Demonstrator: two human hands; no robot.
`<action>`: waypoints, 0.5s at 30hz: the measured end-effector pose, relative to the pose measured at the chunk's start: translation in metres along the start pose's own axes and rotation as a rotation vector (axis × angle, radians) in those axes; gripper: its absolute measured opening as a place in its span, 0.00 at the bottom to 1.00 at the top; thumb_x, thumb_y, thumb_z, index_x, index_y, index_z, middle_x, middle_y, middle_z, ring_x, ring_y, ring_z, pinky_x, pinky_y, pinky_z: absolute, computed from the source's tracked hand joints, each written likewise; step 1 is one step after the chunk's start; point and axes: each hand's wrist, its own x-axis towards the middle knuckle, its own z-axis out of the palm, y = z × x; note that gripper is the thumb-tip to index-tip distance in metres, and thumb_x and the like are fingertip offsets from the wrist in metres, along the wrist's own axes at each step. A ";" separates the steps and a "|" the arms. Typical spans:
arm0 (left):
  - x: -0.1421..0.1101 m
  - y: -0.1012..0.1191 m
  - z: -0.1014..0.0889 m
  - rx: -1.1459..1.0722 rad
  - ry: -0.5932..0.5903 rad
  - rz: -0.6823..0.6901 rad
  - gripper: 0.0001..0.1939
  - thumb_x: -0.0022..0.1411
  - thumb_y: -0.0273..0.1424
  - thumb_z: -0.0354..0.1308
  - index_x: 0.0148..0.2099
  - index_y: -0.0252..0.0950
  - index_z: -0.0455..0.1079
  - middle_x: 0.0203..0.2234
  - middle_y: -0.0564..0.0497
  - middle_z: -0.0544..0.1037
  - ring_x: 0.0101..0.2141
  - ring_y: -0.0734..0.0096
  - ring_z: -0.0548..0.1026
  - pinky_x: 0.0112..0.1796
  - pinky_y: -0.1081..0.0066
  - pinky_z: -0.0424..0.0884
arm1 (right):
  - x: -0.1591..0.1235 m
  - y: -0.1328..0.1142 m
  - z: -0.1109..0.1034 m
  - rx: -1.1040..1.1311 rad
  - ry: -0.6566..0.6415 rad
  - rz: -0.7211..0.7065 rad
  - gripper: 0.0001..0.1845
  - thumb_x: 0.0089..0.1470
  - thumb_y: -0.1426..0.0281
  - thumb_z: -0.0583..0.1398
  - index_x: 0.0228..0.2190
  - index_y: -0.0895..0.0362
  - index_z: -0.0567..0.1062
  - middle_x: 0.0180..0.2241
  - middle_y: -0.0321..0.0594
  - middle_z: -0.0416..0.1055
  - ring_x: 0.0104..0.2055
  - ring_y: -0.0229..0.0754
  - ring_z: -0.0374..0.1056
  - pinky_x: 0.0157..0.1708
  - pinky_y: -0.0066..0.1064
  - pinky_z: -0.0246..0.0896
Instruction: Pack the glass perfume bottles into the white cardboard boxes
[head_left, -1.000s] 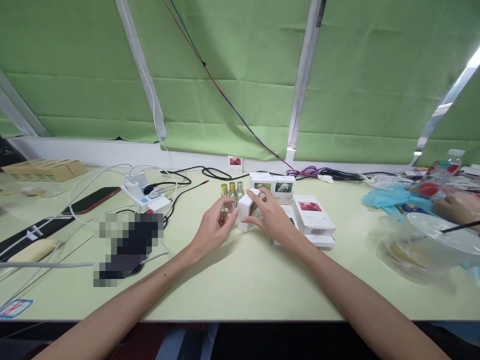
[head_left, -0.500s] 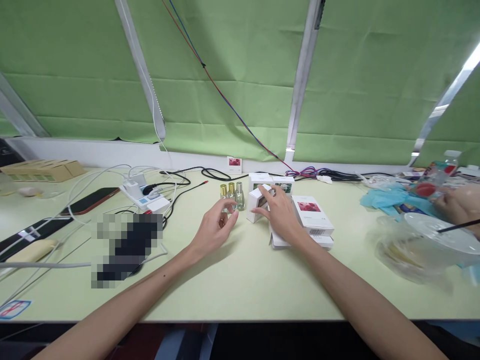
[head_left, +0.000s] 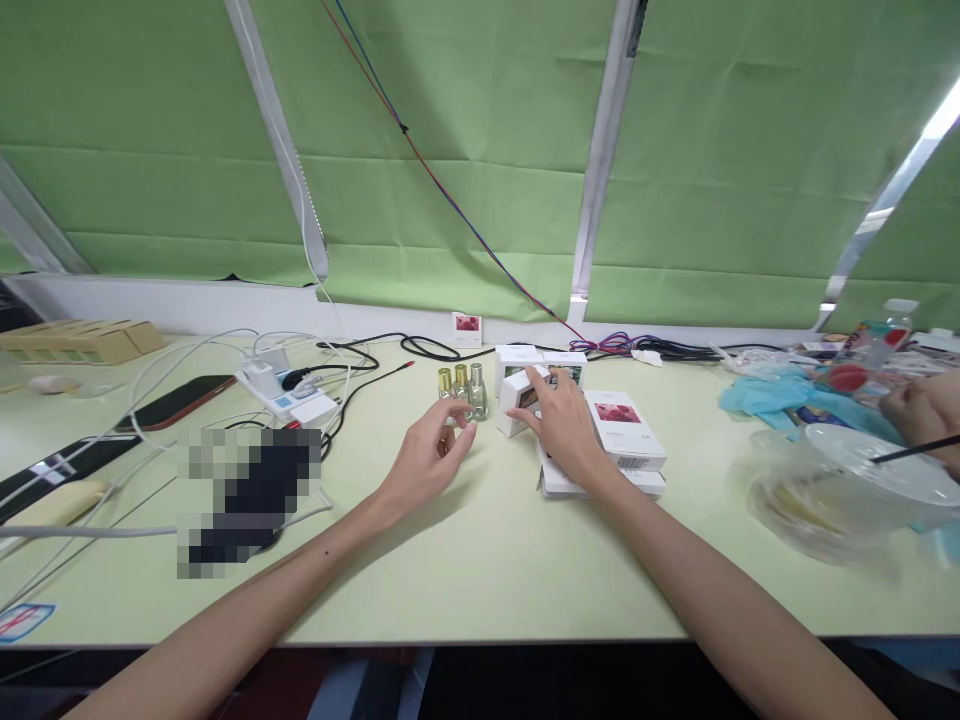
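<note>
My right hand point(head_left: 568, 428) grips a small white box point(head_left: 515, 402) from above, thumb on the near side and fingers over the top. Two more white boxes stand right behind it, one a white carton point(head_left: 516, 354) and the other a carton with a picture point(head_left: 568, 360). To the right of that hand a flat white box with a red flower picture point(head_left: 621, 418) lies on another white box point(head_left: 646, 483). My left hand point(head_left: 424, 450) rests with fingers loosely curved and thumb apart, holding nothing visible. Just behind its fingertips stand several small glass bottles point(head_left: 478, 388) with gold and silver caps.
A power strip point(head_left: 279, 397) with tangled cables, phones point(head_left: 180, 400) and yellow cartons point(head_left: 86, 341) occupy the left side. At right are a lidded plastic cup point(head_left: 870, 470) with a straw, blue plastic point(head_left: 772, 395) and another person's hand point(head_left: 926, 405). A small picture card point(head_left: 466, 328) leans at the back.
The small white box has turned slightly under my right hand, which has shifted a little to the right. My left hand stays almost still.
</note>
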 end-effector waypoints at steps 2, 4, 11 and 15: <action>0.000 0.000 0.000 0.001 -0.004 0.003 0.14 0.71 0.42 0.53 0.50 0.38 0.67 0.36 0.51 0.73 0.22 0.79 0.66 0.25 0.73 0.65 | 0.000 -0.001 -0.002 -0.021 -0.005 0.017 0.36 0.60 0.55 0.65 0.64 0.55 0.65 0.57 0.58 0.65 0.54 0.57 0.67 0.53 0.45 0.63; 0.000 0.000 0.000 0.006 -0.008 0.005 0.14 0.71 0.41 0.53 0.49 0.38 0.67 0.36 0.52 0.73 0.22 0.79 0.65 0.25 0.73 0.64 | 0.000 -0.002 -0.003 -0.048 -0.016 0.038 0.36 0.61 0.54 0.64 0.64 0.55 0.65 0.57 0.58 0.65 0.55 0.57 0.66 0.53 0.44 0.62; 0.000 0.000 0.001 0.015 -0.017 0.012 0.13 0.71 0.41 0.52 0.49 0.37 0.67 0.35 0.52 0.73 0.22 0.79 0.64 0.25 0.74 0.64 | 0.001 -0.005 -0.005 -0.133 -0.045 0.072 0.35 0.64 0.52 0.59 0.65 0.56 0.63 0.56 0.59 0.65 0.54 0.56 0.65 0.52 0.42 0.60; 0.001 0.000 0.001 0.017 -0.021 0.017 0.13 0.71 0.41 0.52 0.49 0.37 0.67 0.35 0.52 0.73 0.22 0.79 0.63 0.25 0.73 0.64 | 0.001 -0.006 -0.005 -0.156 -0.044 0.083 0.36 0.64 0.51 0.58 0.65 0.58 0.63 0.54 0.59 0.66 0.53 0.57 0.65 0.51 0.42 0.60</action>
